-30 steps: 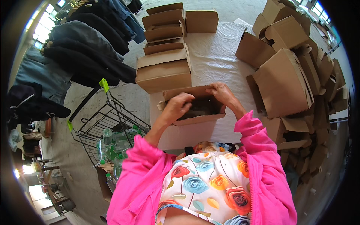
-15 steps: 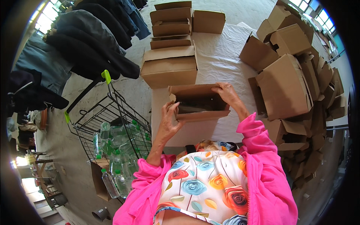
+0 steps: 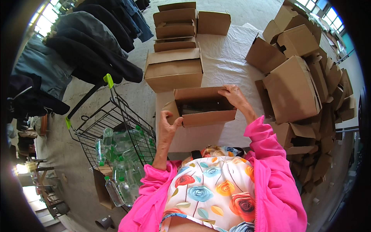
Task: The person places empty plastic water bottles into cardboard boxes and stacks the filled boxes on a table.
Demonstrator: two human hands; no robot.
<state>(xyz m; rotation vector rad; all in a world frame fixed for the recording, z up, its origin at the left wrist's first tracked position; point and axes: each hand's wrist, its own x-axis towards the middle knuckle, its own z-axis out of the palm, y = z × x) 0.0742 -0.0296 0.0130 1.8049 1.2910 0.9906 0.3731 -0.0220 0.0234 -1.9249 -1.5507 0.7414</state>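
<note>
A brown cardboard box (image 3: 208, 118) lies in front of me on the white cloth, its open top facing me and its inside dark. At its far right corner, my right hand (image 3: 235, 97) pinches the upper edge of the wall. My left hand (image 3: 167, 125) is at the left end, thumb beside the near corner and fingers curled by the end flap (image 3: 171, 111), with a gap between thumb and fingers. That flap is folded outward. Something dull and greyish shows at the bottom of the box, too dark to name.
White cloth (image 3: 222, 58) covers the work surface. Several cardboard boxes (image 3: 174, 73) stand in a row beyond. A heap of boxes (image 3: 291, 91) rises at the right. At left are a black wire cart (image 3: 116, 104) with clear plastic bottles (image 3: 125, 166) and hanging dark clothes (image 3: 89, 50).
My left hand has shifted left, and the box's left end flap now swings outward. The right hand keeps its hold on the far right corner.
</note>
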